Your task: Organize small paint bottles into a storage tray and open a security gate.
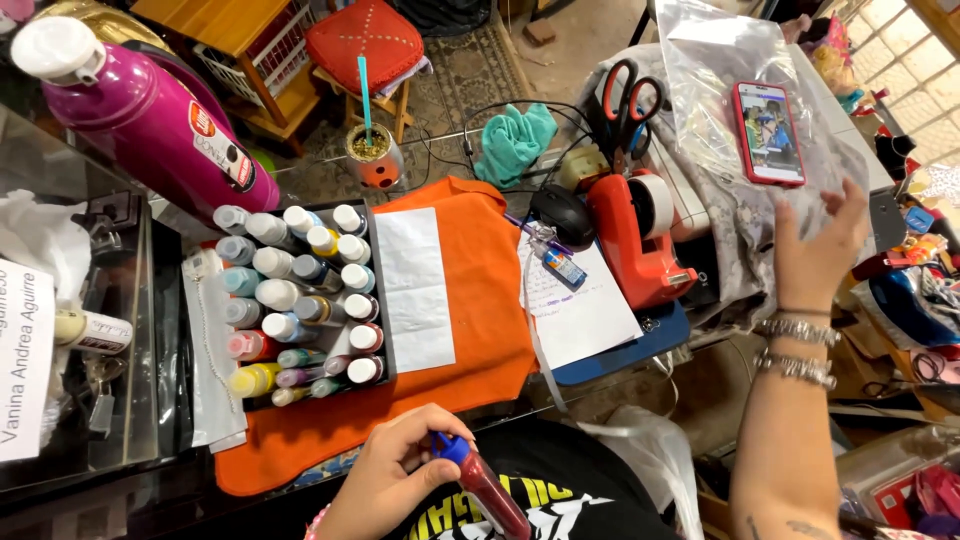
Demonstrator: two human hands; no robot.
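My left hand (392,478) is closed around a small dark red paint bottle with a blue cap (478,478), held low over my lap, just below the orange fabric piece (480,300). A white rectangle (414,285) lies on that fabric. My right hand (820,250), with silver bracelets on the wrist, reaches up to the right with fingers spread against a clear plastic bag (720,90). A phone in a red case (768,132) rests by that bag, screen lit.
A black tray of several paint bottles (295,300) sits left of the fabric. A large magenta thermos (140,120) lies at the far left. A red tape dispenser (640,235), red-handled scissors (628,105), a paper sheet (580,300) and a small cup with a teal straw (372,150) crowd the middle.
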